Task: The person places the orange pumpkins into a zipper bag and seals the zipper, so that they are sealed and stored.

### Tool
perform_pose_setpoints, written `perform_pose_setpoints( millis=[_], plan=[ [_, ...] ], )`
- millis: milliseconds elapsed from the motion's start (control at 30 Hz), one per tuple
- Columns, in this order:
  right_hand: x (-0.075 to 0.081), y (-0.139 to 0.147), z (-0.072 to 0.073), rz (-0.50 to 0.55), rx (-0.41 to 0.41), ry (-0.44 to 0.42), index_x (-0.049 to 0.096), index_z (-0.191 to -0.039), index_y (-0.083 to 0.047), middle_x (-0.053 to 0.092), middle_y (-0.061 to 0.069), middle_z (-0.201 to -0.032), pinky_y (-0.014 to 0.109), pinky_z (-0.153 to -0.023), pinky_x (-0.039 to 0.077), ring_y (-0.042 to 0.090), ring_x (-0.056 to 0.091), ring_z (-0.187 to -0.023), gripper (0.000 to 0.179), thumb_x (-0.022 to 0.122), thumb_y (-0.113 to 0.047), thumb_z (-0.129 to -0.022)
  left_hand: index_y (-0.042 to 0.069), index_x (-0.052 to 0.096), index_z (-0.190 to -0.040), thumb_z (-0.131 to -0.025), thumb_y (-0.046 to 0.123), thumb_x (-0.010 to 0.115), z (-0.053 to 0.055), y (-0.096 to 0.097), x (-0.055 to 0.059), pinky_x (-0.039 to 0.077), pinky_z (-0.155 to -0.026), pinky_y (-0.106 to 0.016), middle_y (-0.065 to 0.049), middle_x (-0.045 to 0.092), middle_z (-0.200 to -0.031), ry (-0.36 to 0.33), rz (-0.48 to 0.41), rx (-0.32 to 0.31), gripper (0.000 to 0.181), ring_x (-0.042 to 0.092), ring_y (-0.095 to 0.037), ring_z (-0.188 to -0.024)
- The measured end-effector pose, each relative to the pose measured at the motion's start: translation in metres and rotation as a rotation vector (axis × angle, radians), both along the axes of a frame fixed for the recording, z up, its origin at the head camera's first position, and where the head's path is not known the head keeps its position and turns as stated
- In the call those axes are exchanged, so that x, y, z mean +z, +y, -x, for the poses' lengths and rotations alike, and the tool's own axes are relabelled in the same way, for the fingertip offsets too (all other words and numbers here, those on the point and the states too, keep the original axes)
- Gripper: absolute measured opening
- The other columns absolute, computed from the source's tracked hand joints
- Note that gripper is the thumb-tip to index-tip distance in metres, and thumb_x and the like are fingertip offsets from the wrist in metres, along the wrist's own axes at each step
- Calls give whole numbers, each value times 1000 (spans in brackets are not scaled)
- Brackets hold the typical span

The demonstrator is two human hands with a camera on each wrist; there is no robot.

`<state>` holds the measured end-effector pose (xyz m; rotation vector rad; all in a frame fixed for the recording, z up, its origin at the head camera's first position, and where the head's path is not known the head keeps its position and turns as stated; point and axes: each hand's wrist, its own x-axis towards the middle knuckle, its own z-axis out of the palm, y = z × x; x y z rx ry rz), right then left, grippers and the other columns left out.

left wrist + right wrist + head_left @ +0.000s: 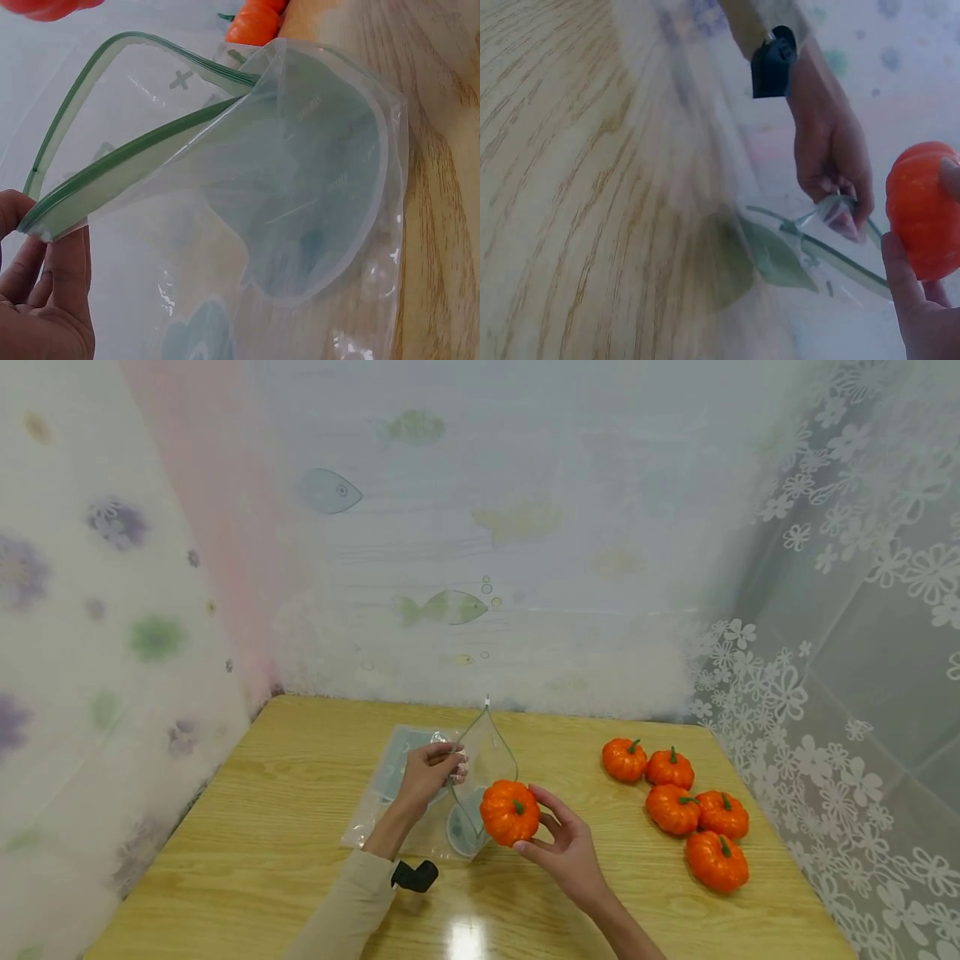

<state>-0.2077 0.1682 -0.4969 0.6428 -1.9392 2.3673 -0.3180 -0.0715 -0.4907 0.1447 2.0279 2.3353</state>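
Pale sheeting (570,610) printed with fish hangs behind a wood-grain tabletop (285,793). Near the middle of that tabletop, one small orange pumpkin (501,820) with a green stem is held up in the right hand (566,850), the thumb and fingers spread about its sides and gripping it. It is outside a clear zip-top bag (491,747), just beside the gaping mouth; whether it touches the plastic I cannot tell. Green closure strips (139,154) edge that mouth and stand apart, bowed into a wide loop that narrows to a point at its far end. The left hand (426,775) pinches one side of the rim between thumb and fingers. Pale blue-green shapes are printed on the clear plastic, part of which lies flat on the wood. A beige sleeve (345,897) covers the left forearm, with a black wrist mount (415,877) at its cuff. Well apart to the right, five more pumpkins (672,810) sit in a loose cluster, some touching. Beyond the table's right edge hangs translucent film (813,760) with white flowers.
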Motion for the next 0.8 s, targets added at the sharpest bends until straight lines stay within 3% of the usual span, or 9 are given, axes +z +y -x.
perform_pose_setpoints(
  millis=[167, 567, 800],
  plan=[
    [5, -10, 5, -20, -10, -2, 41, -152, 3, 47, 4, -149, 37, -89, 60, 15, 59, -124, 75, 76, 8, -85, -5, 68, -121, -100, 8, 65, 0, 0, -2, 60, -66, -23, -20, 74, -107, -5, 25, 6, 25, 69, -12, -75],
    [13, -21, 26, -94, -82, 60, 45, -151, -3, 38, 20, -157, 35, -92, 58, 12, 58, -127, 72, 76, 7, -86, -6, 68, -121, -100, 6, 65, 2, 1, -3, 59, -63, -22, -30, 69, -114, -9, 6, -18, 25, 69, -12, -74],
    [20, -24, 36, -169, -163, 25, 48, -150, -6, 41, 16, -156, 37, -91, 59, 36, 51, -133, 72, 76, 10, -85, -7, 67, -122, -100, 6, 65, 0, 1, -2, 60, -63, -24, -26, 72, -109, 3, 14, -31, 25, 68, -11, -71]
  ],
)
